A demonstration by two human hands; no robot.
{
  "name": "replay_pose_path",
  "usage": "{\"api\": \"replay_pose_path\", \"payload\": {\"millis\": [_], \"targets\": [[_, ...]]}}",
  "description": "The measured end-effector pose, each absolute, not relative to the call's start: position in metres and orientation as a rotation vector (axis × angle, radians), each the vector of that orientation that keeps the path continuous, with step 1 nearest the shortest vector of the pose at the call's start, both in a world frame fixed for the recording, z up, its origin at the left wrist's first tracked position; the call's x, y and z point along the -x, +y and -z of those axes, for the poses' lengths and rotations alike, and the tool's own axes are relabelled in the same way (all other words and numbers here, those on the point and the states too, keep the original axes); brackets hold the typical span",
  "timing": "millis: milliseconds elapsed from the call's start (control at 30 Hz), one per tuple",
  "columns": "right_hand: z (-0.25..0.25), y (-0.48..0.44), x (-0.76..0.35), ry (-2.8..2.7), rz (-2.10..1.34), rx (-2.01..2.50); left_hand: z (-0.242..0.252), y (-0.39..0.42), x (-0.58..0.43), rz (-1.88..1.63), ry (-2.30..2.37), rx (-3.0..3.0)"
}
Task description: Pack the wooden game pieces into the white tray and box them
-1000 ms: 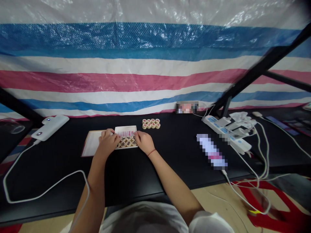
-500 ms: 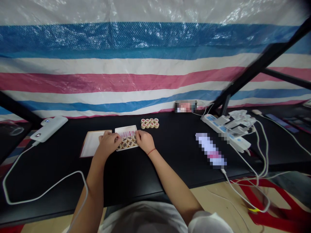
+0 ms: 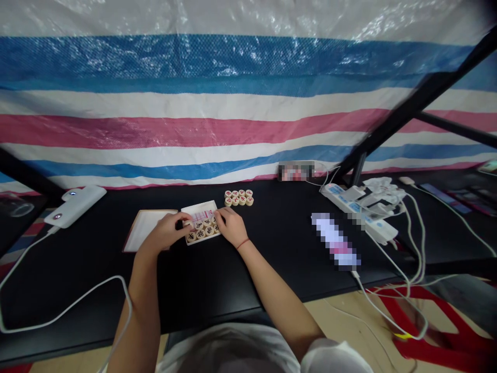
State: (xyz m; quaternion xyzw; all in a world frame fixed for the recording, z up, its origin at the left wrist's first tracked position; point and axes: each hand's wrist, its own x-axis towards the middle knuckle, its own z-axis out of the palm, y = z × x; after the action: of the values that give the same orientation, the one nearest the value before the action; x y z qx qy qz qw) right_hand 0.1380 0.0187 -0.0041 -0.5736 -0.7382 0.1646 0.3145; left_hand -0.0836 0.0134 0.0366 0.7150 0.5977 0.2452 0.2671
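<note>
A white box [image 3: 193,211] holds Chinese chess pieces [image 3: 200,234] with black characters, in rows on the near side. Behind these rows lies a clear plastic sheet [image 3: 202,215] with pink print. My left hand [image 3: 171,231] reaches over the box's left side, thumb and fingertips brought together at the pieces there; what they pinch is too small to make out. My right hand [image 3: 232,226] grips the box's right edge, its fingers partly covering the pieces at that end. Chess pieces with red characters [image 3: 238,197] stand in two rows just behind the box.
Left of the box lies an open lid [image 3: 144,228] with a white inside. A white power bank [image 3: 75,206] with a cable is at the far left. To the right are a blurred-out phone [image 3: 336,241], a power strip [image 3: 357,212] and loose cables. A striped sheet [image 3: 217,129] hangs behind.
My left hand has shifted slightly left and its fingers have lifted off the near-left pieces, which show more now. My right hand stays at the box's right edge.
</note>
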Motion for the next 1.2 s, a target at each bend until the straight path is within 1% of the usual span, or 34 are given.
{"api": "replay_pose_path", "payload": {"millis": [100, 200, 333, 433, 567, 800, 933, 1033, 1200], "targets": [[0.005, 0.018, -0.136, -1.936, -0.448, 1.52, -0.036, 0.015, 0.087, -0.756, 1.571, -1.9], [0.004, 0.017, -0.134, -1.902, -0.479, 1.496, -0.036, 0.016, 0.08, -0.979, 1.637, -1.779], [-0.002, 0.013, -0.131, -1.828, -0.407, 1.29, -0.033, 0.015, 0.055, -1.222, 1.484, -1.487], [-0.005, 0.009, -0.128, -1.859, -0.385, 1.145, -0.032, 0.012, 0.035, -1.198, 1.36, -1.289], [-0.003, 0.008, -0.128, -1.827, -0.399, 1.125, -0.031, 0.009, 0.02, -1.207, 1.296, -1.142], [-0.004, 0.01, -0.132, -1.881, -0.412, 1.095, -0.032, 0.008, 0.016, -1.174, 1.317, -1.086], [-0.006, 0.013, -0.136, -1.763, -0.429, 1.196, -0.027, 0.01, 0.021, -1.233, 1.349, -1.075], [-0.004, 0.018, -0.147, -1.673, -0.437, 1.362, -0.021, 0.014, 0.027, -1.301, 1.382, -1.057], [0.003, 0.025, -0.165, -1.698, -0.39, 1.675, -0.018, 0.017, 0.033, -1.357, 1.362, -1.078]]}}
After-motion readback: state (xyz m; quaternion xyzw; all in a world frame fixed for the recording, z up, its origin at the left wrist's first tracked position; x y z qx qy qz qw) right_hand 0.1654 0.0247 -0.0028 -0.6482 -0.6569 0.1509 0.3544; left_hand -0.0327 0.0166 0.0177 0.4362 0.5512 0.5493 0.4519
